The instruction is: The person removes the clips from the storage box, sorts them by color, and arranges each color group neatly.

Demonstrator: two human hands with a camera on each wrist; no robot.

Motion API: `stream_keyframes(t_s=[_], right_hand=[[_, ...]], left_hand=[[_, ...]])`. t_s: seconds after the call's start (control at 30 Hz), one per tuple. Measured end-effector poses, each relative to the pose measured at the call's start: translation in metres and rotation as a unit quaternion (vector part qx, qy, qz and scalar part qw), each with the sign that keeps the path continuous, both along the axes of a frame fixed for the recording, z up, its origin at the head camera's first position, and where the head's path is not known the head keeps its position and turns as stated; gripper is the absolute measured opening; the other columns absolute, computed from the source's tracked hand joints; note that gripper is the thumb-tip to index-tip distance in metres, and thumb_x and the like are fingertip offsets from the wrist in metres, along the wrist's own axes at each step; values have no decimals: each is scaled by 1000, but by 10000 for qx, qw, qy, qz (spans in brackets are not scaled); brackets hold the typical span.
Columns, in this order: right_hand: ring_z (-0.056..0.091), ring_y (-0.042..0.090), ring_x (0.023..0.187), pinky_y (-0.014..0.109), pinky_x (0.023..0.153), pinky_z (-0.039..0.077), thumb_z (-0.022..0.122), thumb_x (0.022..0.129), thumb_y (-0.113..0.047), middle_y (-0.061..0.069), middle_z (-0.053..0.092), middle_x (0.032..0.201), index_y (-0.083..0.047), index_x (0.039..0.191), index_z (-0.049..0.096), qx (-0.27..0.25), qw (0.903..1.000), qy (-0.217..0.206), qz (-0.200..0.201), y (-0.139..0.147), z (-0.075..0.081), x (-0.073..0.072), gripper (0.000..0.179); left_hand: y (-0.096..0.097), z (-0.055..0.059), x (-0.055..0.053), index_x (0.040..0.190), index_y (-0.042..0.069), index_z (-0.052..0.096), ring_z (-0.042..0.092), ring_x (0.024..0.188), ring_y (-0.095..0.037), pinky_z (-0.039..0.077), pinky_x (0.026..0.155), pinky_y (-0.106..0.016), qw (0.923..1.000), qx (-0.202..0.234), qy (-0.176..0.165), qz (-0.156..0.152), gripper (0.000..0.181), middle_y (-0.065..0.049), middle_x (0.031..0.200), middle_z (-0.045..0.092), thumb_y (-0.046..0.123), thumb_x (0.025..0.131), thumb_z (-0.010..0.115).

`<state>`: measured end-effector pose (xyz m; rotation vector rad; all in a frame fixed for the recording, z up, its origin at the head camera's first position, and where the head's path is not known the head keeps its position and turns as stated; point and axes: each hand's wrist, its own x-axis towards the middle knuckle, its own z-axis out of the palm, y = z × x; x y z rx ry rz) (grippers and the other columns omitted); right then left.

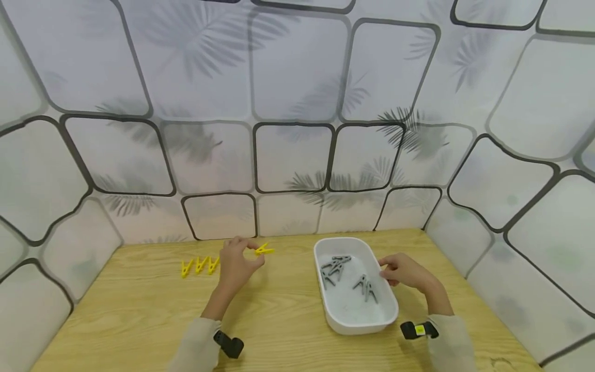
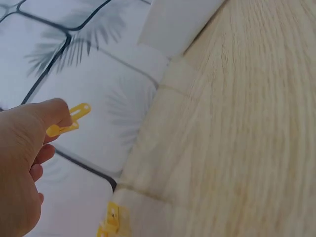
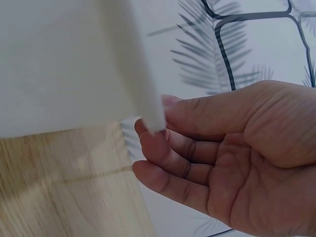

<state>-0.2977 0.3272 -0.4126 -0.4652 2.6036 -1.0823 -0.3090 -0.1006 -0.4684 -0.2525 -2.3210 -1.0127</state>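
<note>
My left hand pinches a yellow clothespin between thumb and fingertips, over the back middle of the table. In the left wrist view that clothespin sticks out past the fingers. Several more yellow clothespins stand in a row to the left of this hand. At the right, a white plastic tub holds several grey clothespins in two loose groups. My right hand grips the tub's right rim. The right wrist view has the thumb on one side of the rim and fingers curled beneath it.
The wooden table reaches back to a wall covering with dark outlines and leaf prints, which also closes in both sides. A black camera is strapped at the left wrist and another at the right.
</note>
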Motion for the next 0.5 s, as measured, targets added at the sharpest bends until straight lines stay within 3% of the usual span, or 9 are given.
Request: stream_keyframes(t_s=[0.17,0.3,0.5], right_hand=[[56,16,67,33,65,52,61,97,-4,4,61,70,16,126,60,2,10000,-54,-41,2,1,3,35],[56,17,68,33,67,52,61,97,-4,5,61,71,16,127,60,-5,9999,-78,-72,2,0,4,36],[57,17,68,34,67,54,61,97,-4,5,62,71,16,127,60,-68,10000,-38,-14,2,-1,2,36]], left_hand=[[-9,-11,3,86,4,74,55,95,-43,39,87,-62,9956,453,632,529,19,-17,96,68,5,72,86],[-12,-20,4,84,1,74,53,88,-41,39,85,-58,9906,657,885,808,23,-20,92,67,2,68,89],[-15,-32,7,80,1,72,52,86,-39,37,87,-57,9888,712,655,1136,25,-19,89,66,3,67,92]])
